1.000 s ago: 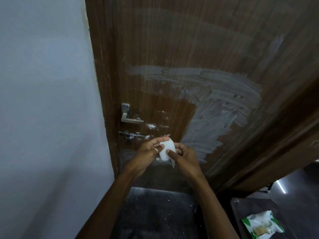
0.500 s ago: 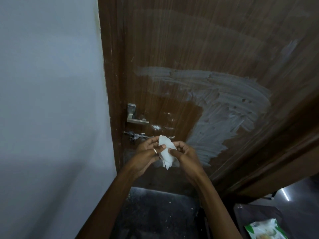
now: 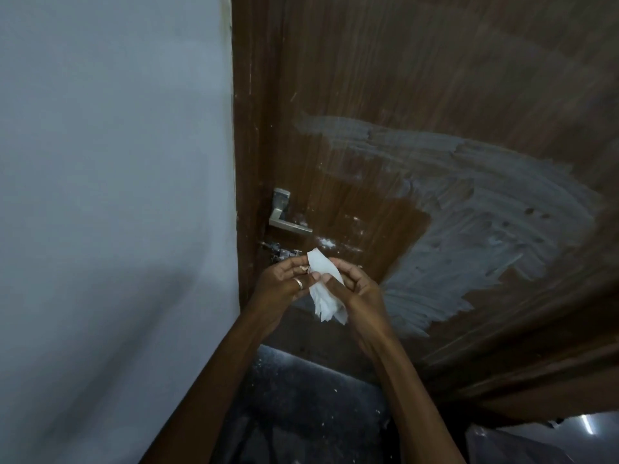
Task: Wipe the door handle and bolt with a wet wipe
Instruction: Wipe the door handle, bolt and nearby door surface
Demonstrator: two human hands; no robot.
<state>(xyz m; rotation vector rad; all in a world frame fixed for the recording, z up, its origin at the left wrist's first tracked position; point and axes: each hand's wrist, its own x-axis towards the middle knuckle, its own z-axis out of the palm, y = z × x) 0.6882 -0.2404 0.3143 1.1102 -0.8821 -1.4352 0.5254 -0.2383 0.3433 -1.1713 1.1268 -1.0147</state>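
Observation:
A white wet wipe (image 3: 325, 289) hangs crumpled between both my hands, just below the door hardware. My left hand (image 3: 281, 283), with a ring on one finger, pinches its upper left part. My right hand (image 3: 358, 289) grips it from the right. A silver lever handle (image 3: 284, 216) sits on the brown wooden door (image 3: 402, 78) near its left edge. The metal bolt (image 3: 279, 251) lies right below the handle, partly hidden behind my left fingers. The wipe touches neither handle nor bolt.
A pale grey wall (image 3: 110, 195) fills the left side. A wide grey smear (image 3: 485, 209) of dried filler covers the door to the right of the handle. Dark speckled floor (image 3: 301, 396) lies below.
The view shifted so door and handle sit further right, and the green-and-white packet at bottom right left the frame. My hands kept working the wipe, which now hangs longer between them.

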